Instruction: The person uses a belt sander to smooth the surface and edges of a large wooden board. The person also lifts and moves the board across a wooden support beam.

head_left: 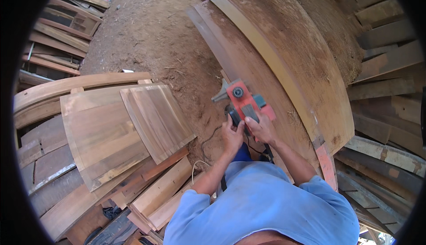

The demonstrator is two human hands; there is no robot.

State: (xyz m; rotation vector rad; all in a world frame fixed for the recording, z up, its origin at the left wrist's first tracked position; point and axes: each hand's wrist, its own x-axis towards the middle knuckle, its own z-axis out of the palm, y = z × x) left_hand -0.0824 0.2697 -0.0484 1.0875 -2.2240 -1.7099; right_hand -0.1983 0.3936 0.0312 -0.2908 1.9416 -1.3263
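Note:
A red electric hand planer [240, 100] with a black knob and dark handle is held in front of my body, above the near left edge of the wooden work surface [306, 36]. My right hand [262, 129] is closed round its rear part, with the thumb along the handle. Beside it, my left hand [233, 135] grips the black part at the planer's left side, fingers bent and partly hidden. A dark cord [208, 140] runs down from the tool. Along the work surface lies a long, narrow pale board [270, 60], right of the planer.
Joined wooden panels [100, 129] and a smaller panel [155, 118] rest on stacked planks at the left. More boards [69, 27] are piled at the far left, and others [386, 85] at the right. Shavings and sawdust cover the ground [146, 31].

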